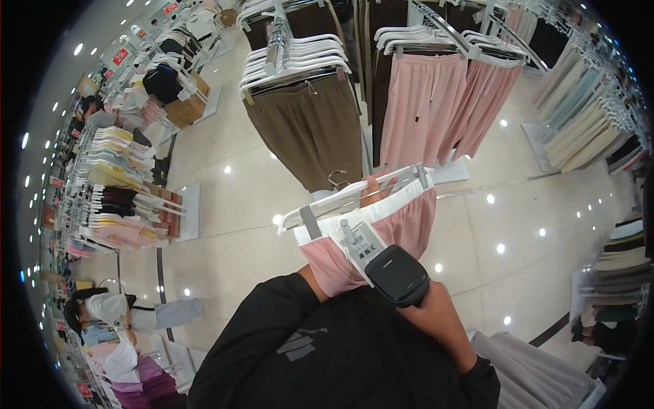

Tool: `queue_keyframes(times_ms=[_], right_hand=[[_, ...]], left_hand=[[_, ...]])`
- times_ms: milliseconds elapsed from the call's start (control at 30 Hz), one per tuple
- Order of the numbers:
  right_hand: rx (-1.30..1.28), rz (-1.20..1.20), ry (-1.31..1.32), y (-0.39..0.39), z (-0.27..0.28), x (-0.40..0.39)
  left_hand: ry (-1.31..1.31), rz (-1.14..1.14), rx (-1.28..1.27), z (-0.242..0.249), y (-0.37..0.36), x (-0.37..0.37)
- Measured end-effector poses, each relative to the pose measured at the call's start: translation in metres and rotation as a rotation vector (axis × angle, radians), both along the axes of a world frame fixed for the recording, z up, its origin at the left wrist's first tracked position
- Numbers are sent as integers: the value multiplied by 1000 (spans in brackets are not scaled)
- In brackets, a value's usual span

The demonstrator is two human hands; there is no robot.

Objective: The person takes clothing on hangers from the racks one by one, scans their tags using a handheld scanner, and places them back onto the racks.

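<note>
In the head view, pink pants (pixel 409 221) with a white waistband hang from a white clip hanger (pixel 334 202) in front of me. My left hand (pixel 372 191) is closed on the middle of the hanger; its forearm passes behind the pants. A white printed tag (pixel 363 247) lies over the front of the pants. Right beside the tag, a black rounded handheld device (pixel 398 275) overlaps its lower end. My right hand (pixel 424 304) is wrapped round this device from below, with most of its fingers hidden.
Ahead stand racks with brown pants (pixel 303 129) and more pink pants (pixel 426 102) on white hangers. Shirt racks (pixel 116 198) line the left, near a person in white (pixel 109 308). Grey pants (pixel 531 371) hang low at right.
</note>
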State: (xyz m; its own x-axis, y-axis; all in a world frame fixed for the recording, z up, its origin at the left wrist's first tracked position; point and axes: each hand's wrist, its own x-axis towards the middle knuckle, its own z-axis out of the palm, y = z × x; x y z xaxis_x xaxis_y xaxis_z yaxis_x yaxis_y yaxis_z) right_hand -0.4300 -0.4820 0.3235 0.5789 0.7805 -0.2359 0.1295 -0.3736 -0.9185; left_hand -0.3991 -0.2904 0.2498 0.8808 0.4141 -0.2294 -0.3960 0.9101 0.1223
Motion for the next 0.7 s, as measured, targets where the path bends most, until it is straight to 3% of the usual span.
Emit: queue_keyframes(times_ms=[533,600,700], right_hand=[[-138,-105,-109,80,25,6],[-134,-129,-112,86,27,5],[-130,-162,-118,92,28,6]], left_hand=[[73,-40,48,-11,62,43],[-2,-139,-185,-25,73,54],[52,-144,-119,-29,78,66]])
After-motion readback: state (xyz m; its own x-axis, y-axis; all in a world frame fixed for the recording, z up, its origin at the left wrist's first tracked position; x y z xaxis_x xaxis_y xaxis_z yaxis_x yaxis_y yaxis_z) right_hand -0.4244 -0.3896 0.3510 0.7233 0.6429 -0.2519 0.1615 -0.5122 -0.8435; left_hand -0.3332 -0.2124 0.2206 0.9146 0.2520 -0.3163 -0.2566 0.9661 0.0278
